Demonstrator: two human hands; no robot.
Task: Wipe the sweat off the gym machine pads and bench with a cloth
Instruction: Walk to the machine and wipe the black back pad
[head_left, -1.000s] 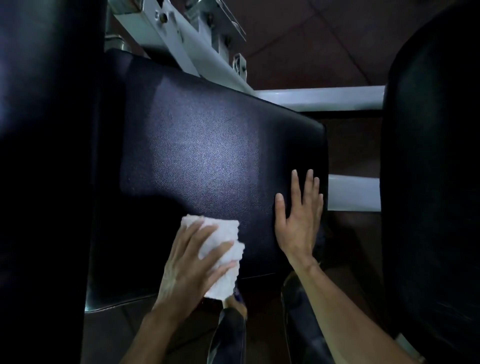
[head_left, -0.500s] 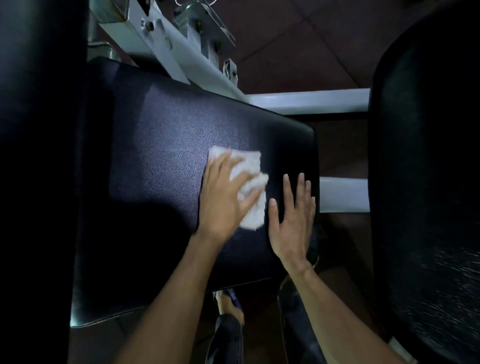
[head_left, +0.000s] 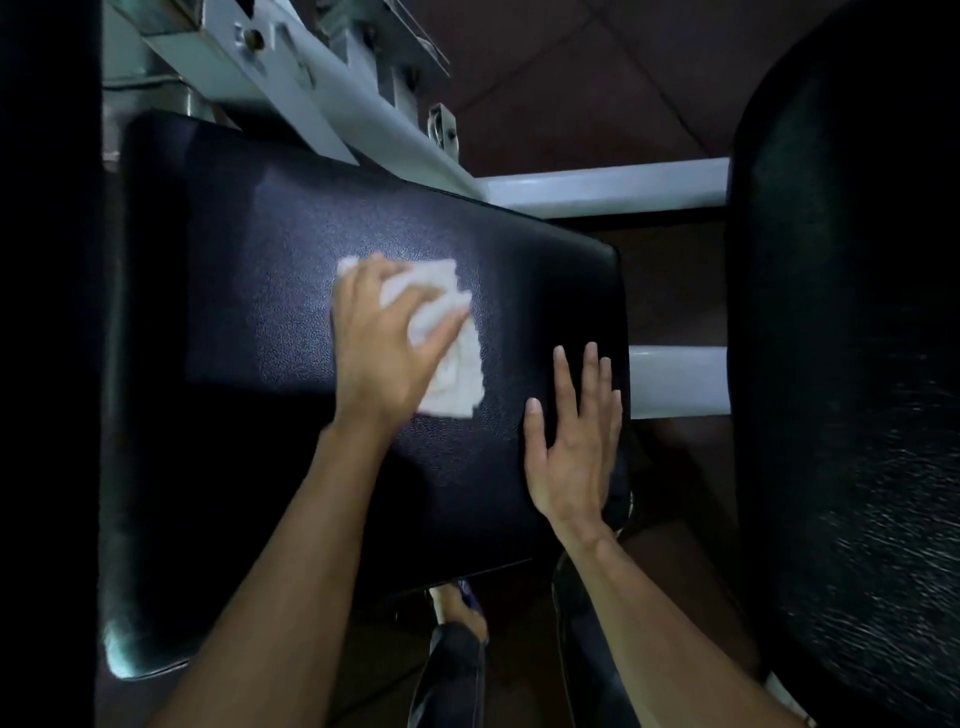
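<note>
Head view shows the black bench (head_left: 249, 291) from above, and I use it as the landmark for every place. The white cloth (head_left: 447, 332) lies flat on the bench near its middle, a little toward the far edge. The left hand (head_left: 384, 343) presses on the cloth with spread fingers; it is an open palm that pins the cloth, not a closed fist around it. The right hand (head_left: 571, 447) is released and lies flat with straight fingers on the bench, just beside its right edge, holding nothing.

The step in hand seems to be the wiping of the bench top. To do it well, I think the palm should keep even pressure, so that the cloth slides with the hand and does not bunch under the fingers. Strokes that overlap, from the far edge to the near edge, would leave no strip unwiped. The left part of the bench and its near left corner are dark, so I cannot tell if they are wiped already. The tall pad (head_left: 852, 364) to the right of the bench, beyond the white frame bars (head_left: 670, 379), probably waits for its turn.
</note>
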